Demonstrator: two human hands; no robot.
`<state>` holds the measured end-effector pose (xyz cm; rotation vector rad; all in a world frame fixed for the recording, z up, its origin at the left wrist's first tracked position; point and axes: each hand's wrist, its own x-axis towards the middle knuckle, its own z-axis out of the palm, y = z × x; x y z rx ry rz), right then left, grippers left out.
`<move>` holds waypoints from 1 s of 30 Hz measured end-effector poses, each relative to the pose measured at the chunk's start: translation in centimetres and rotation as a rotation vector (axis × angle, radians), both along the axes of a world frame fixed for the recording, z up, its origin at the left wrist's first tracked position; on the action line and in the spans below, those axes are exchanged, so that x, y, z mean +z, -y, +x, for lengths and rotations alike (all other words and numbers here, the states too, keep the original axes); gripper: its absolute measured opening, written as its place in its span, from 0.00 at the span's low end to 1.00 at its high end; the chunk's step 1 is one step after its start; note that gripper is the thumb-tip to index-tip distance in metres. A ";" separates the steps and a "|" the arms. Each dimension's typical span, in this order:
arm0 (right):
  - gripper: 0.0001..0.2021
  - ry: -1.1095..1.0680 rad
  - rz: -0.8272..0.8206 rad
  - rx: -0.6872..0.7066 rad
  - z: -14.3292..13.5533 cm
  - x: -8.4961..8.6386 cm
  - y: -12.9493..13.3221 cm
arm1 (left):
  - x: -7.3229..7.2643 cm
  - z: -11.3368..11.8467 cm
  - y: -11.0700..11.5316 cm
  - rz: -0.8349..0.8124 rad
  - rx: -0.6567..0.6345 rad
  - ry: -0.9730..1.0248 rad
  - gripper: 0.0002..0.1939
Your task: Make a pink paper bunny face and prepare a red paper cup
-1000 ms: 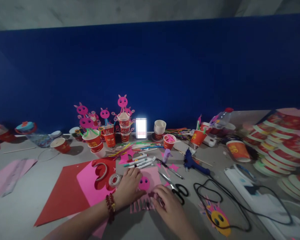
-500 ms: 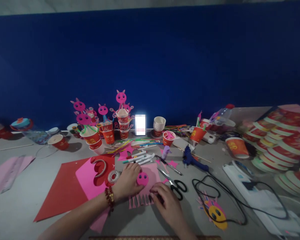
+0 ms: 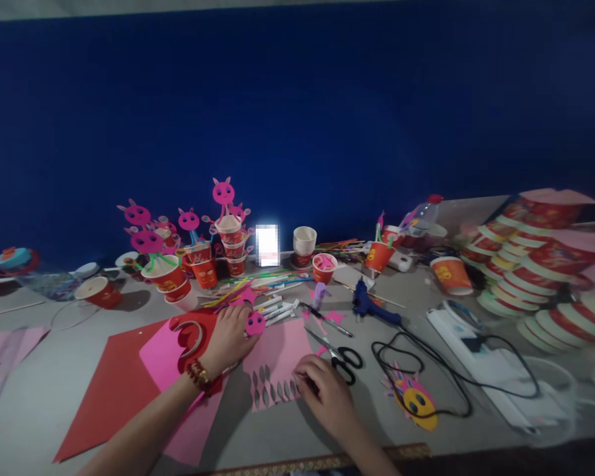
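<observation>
My left hand (image 3: 232, 338), with a red bead bracelet at the wrist, holds a pink round paper face (image 3: 256, 324) with two dark eyes at its fingertips. Just right of it lies a light pink sheet (image 3: 282, 347) with leaf-shaped holes cut along its lower part. My right hand (image 3: 327, 396) has its fingers curled together by the sheet's right edge; what is in them, if anything, is hidden. Black-handled scissors (image 3: 346, 360) lie beyond the right hand. Several markers (image 3: 277, 311) lie past the sheet's far edge.
Red paper (image 3: 104, 383) and a bright pink sheet (image 3: 158, 357) lie at left. A blue glue gun (image 3: 371, 307) has a cord looping past a yellow-and-pink paper figure (image 3: 421, 406). Stacked red cups (image 3: 540, 264) lean at right; decorated cups (image 3: 171, 281) stand behind.
My left hand has lifted the pink face off the light pink sheet and carried it up and left, uncovering more leaf-shaped holes. The right hand stays by the sheet's edge. The view has shifted slightly.
</observation>
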<state>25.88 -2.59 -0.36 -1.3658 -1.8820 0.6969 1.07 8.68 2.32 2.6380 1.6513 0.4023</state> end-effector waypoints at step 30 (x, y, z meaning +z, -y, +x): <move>0.09 0.119 0.117 -0.107 4.8 2.8 1.3 | 3.7 -3.3 6.4 0.021 -0.227 0.355 0.06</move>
